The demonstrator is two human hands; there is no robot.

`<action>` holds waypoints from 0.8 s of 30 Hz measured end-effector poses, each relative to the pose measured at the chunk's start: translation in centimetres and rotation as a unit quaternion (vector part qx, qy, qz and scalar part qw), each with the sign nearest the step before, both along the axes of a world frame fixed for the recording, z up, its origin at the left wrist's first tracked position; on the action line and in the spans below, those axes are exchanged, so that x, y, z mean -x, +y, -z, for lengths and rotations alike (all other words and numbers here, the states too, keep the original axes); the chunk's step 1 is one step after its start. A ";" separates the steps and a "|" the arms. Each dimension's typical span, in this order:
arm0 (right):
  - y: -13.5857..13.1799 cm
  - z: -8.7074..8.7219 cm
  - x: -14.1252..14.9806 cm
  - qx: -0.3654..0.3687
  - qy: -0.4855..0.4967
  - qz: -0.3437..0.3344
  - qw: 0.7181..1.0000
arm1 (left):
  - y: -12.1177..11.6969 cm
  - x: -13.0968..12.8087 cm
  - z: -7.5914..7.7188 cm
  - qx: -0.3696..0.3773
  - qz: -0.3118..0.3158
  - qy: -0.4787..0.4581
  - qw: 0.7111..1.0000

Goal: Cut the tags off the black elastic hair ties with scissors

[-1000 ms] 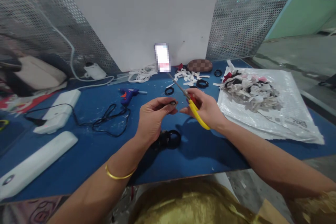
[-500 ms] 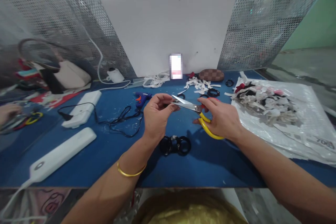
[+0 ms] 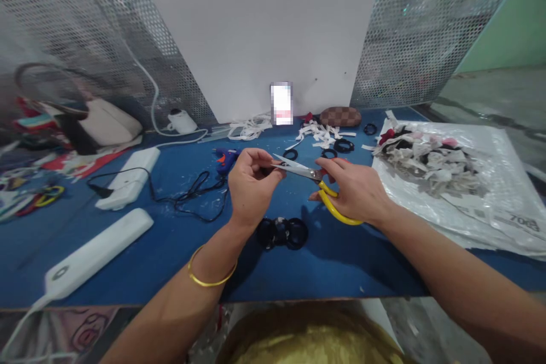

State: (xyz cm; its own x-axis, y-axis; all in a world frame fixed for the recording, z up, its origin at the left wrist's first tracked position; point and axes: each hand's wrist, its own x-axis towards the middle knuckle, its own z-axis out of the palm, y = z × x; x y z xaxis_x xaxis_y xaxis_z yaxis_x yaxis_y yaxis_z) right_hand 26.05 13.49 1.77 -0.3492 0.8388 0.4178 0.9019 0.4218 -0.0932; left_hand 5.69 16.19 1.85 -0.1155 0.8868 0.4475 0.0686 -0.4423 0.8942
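Observation:
My right hand (image 3: 358, 190) grips a pair of scissors (image 3: 302, 170) by the handles, one yellow and one partly hidden red. The blades point left and stand a little apart. My left hand (image 3: 251, 185) is closed in a pinch at the blade tips, around something small and dark that the fingers mostly hide. A gold bangle (image 3: 209, 283) circles the left wrist. On the blue table just below the hands lies a cluster of joined black rings (image 3: 296, 233). More black rings (image 3: 343, 145) lie behind the scissors.
A blue glue gun (image 3: 225, 160) with a black cord lies left of my hands, near a white power strip (image 3: 132, 179) and a long white device (image 3: 100, 253). White scraps (image 3: 322, 133) and a phone (image 3: 281, 103) are at the back. A scrap pile (image 3: 443, 168) covers plastic at right.
The scissor blades have closed slightly at my left fingertips. Another person's hand at the left edge has gone out of view. The whole view has shifted a little.

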 end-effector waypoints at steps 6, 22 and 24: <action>-0.1 0.0 0.0 0.062 0.032 -0.042 0.997 | 0.1 -0.1 -0.2 0.012 0.018 -0.020 1.000; -0.2 -0.1 0.0 -0.015 -0.060 0.012 0.998 | 0.3 0.0 -0.2 0.062 0.046 -0.053 0.996; -0.2 -0.2 0.1 -0.022 -0.068 0.021 0.997 | 0.3 0.0 -0.1 0.064 0.049 -0.055 0.995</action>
State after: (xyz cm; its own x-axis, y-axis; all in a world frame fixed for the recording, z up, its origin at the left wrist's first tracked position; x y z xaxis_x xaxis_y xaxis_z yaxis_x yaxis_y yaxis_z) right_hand 25.95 13.28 1.94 -0.3694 0.8363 0.4052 0.9222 0.3837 0.0486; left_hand 5.74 16.50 1.95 -0.0674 0.9450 0.3200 -0.0711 -0.3244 0.9432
